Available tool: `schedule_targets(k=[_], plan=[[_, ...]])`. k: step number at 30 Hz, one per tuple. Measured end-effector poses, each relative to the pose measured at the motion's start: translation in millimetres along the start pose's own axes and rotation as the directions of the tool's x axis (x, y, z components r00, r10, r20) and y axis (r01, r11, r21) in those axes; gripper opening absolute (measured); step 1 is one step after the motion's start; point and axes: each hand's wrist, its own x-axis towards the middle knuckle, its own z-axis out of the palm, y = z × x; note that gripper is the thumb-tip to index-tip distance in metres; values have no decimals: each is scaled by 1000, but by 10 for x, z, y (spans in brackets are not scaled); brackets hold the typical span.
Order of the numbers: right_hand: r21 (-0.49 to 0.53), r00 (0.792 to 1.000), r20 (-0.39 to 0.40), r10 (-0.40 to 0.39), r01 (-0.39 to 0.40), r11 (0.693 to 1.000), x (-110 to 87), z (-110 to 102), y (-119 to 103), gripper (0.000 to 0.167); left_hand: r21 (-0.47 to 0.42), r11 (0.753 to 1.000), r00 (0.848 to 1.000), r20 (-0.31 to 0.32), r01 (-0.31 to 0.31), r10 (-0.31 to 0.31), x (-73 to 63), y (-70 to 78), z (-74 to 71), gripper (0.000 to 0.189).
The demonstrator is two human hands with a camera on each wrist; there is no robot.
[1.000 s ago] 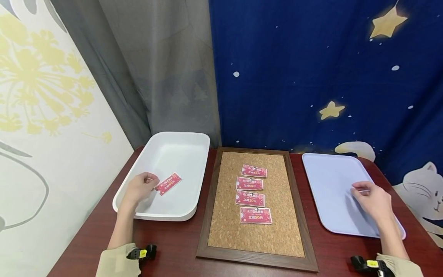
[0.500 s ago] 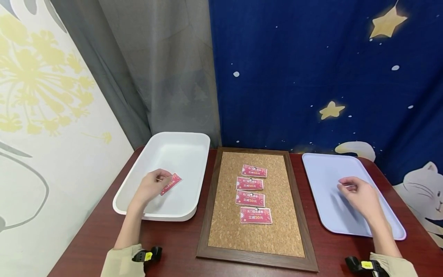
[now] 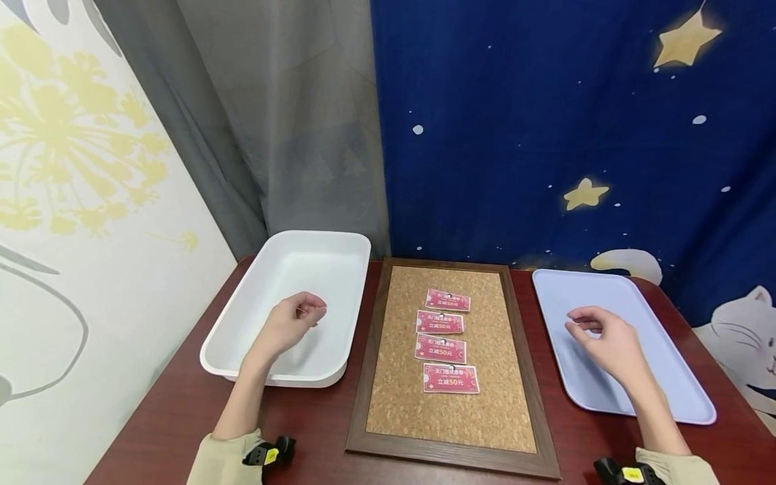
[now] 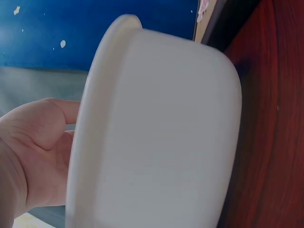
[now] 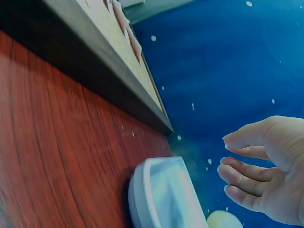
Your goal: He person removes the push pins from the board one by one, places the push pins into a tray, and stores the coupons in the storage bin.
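Observation:
My left hand [image 3: 289, 325] hovers over the white plastic tub [image 3: 348, 337], fingers loosely bent, nothing visible in its grasp. It blocks the head view of the tub floor where a pink coupon lay earlier; in the left wrist view the tub wall [image 4: 161, 128] conceals its fingertips. Pinned to a framed corkboard [image 3: 451, 424] in the middle are several pink coupons [image 3: 450, 379], each under a small pushpin. Above the pale lilac tray [image 3: 661, 350] is my right hand [image 3: 609, 340]. Its fingers are relaxed, with a gap between thumb and fingertips and nothing held, as the right wrist view confirms.
All three items stand on a dark red wooden table [image 3: 321, 431]. The corkboard's brown frame [image 3: 448, 461] separates tub and tray. A grey curtain [image 3: 303, 135] and a blue starry curtain [image 3: 515, 135] hang behind, and a patterned white wall [image 3: 91, 303] borders the left.
My left hand has moved right across the tub, covering the coupon that showed beside it. My right hand has shifted left over the tray. The pinned coupons stay in place.

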Motion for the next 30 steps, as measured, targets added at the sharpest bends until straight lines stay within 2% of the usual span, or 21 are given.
schedule_targets(k=[13, 22, 30], plan=[[39, 996, 12, -84, 83, 996, -2, 122, -328, 19, 33, 992, 992, 49, -118, 116, -42, 270, 186, 11], [104, 991, 49, -127, 121, 987, -30, 229, -548, 16, -9, 982, 977, 100, -189, 189, -80, 491, 332, 9], [169, 978, 92, -185, 168, 971, -49, 367, -762, 18, -66, 967, 953, 169, -245, 253, -106, 623, 555, 10]])
